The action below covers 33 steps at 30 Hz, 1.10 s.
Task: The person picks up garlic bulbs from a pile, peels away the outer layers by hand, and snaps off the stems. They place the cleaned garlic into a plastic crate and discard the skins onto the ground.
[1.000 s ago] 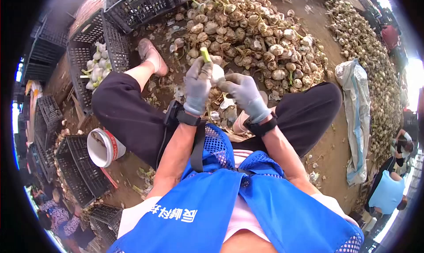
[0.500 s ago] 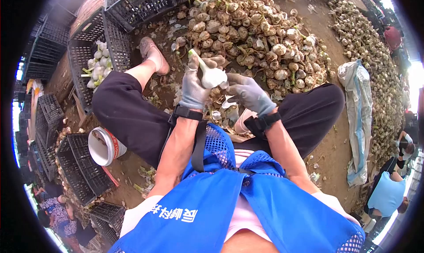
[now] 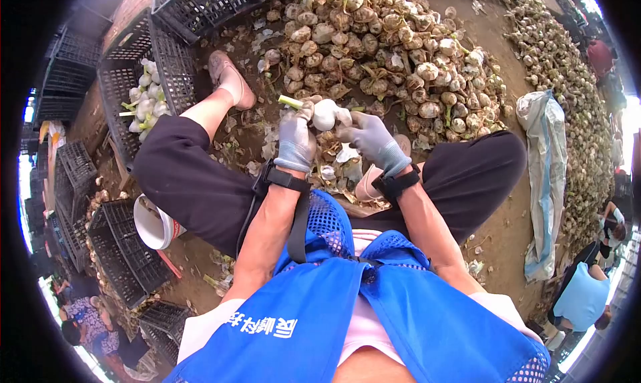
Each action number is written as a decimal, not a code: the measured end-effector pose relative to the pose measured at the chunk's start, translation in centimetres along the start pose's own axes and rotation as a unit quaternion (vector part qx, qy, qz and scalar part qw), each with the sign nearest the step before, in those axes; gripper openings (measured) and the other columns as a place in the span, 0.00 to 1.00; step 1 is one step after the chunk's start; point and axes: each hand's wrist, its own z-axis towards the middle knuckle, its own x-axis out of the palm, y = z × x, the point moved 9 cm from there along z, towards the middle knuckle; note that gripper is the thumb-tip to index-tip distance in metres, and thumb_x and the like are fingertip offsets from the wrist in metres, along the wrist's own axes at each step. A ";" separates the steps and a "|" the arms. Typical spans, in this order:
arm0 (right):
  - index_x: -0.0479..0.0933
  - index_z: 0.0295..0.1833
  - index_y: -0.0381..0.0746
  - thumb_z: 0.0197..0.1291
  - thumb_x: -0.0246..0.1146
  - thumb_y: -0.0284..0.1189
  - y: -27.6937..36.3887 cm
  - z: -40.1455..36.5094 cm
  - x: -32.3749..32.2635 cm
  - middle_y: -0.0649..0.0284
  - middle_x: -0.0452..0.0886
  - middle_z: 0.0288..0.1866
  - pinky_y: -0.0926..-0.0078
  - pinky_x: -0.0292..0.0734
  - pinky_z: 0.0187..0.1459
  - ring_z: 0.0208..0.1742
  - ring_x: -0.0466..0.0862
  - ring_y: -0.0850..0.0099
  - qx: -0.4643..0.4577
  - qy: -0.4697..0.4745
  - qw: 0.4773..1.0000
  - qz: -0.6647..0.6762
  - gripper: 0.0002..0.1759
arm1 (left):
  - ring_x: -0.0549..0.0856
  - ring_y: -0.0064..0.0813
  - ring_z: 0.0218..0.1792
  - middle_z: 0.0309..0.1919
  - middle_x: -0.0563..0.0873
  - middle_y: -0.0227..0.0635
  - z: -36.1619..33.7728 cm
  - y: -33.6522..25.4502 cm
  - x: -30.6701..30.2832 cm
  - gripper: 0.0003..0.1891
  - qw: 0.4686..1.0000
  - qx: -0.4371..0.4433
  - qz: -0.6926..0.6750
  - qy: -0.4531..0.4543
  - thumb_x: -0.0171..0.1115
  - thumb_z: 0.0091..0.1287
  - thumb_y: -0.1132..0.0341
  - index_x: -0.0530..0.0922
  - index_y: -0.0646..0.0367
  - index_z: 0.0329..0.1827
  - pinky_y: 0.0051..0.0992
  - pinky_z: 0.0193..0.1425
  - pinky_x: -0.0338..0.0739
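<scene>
Turned: swings from a steep slant to nearly level, green stem end now pointing toward the left side of the view; closes up at the other end, right fingertips now against the white garlic bulb (image 3: 325, 114).
Far garlic heap (image 3: 567, 109): stretches along the right side, well apart from the hands.
Near garlic heap (image 3: 400, 59): spreads over the dirt floor (image 3: 494, 249) just beyond the hands, brown and unpeeled, with a few green stems.
Pale woven sack (image 3: 542, 176): lies flat and crumpled between the far heap and the right knee.
Black crate (image 3: 175, 76): stands beside the left leg, holding white garlic bulbs (image 3: 148, 99) with stems.
White bucket (image 3: 152, 226): leans near the left knee, partly hidden by the leg.
Left hand (image 3: 295, 139): gloved, grasps the white garlic bulb around the stem side.
Right hand (image 3: 375, 141): gloved, touches the end opposite the stem; too blurred to tell whether pinched tight.
White garlic bulb: sits between both hands, held above scattered skins (image 3: 346, 154) and off the floor.
</scene>
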 end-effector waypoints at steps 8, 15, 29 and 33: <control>0.80 0.42 0.37 0.54 0.56 0.25 -9.3 4.9 1.5 0.56 0.83 0.37 0.70 0.78 0.42 0.40 0.83 0.63 -0.038 0.106 0.986 -0.126 0.11 | 0.81 0.47 0.45 0.42 0.81 0.51 1.0 2.9 -1.3 0.14 0.936 -0.133 -0.326 -0.030 0.49 0.66 0.63 0.75 0.66 0.41 0.49 0.50 0.77; 0.78 0.50 0.44 0.52 0.55 0.37 -7.7 4.1 2.3 0.51 0.78 0.51 0.63 0.71 0.54 0.51 0.78 0.54 0.122 0.072 0.903 -0.406 0.19 | 0.80 0.41 0.44 0.42 0.82 0.42 1.8 -1.3 -4.1 0.13 0.864 -0.173 -0.456 -0.123 0.56 0.60 0.60 0.75 0.60 0.43 0.49 0.48 0.76; 0.70 0.54 0.40 0.47 0.63 0.41 -8.3 13.2 -12.4 0.52 0.72 0.58 0.62 0.73 0.50 0.53 0.77 0.57 0.204 -0.335 0.723 -0.568 0.29 | 0.85 0.31 0.27 0.31 0.85 0.39 2.6 1.4 -4.7 0.16 0.934 -0.175 -0.303 -0.071 0.50 0.68 0.56 0.79 0.60 0.40 0.29 0.27 0.81; 0.77 0.45 0.39 0.46 0.64 0.42 -9.3 15.0 -14.3 0.52 0.78 0.48 0.63 0.75 0.46 0.46 0.81 0.58 0.241 -0.287 0.777 -0.506 0.23 | 0.83 0.32 0.29 0.34 0.83 0.40 2.0 4.5 -5.7 0.16 0.955 -0.180 -0.143 -0.185 0.52 0.67 0.57 0.76 0.62 0.41 0.25 0.28 0.78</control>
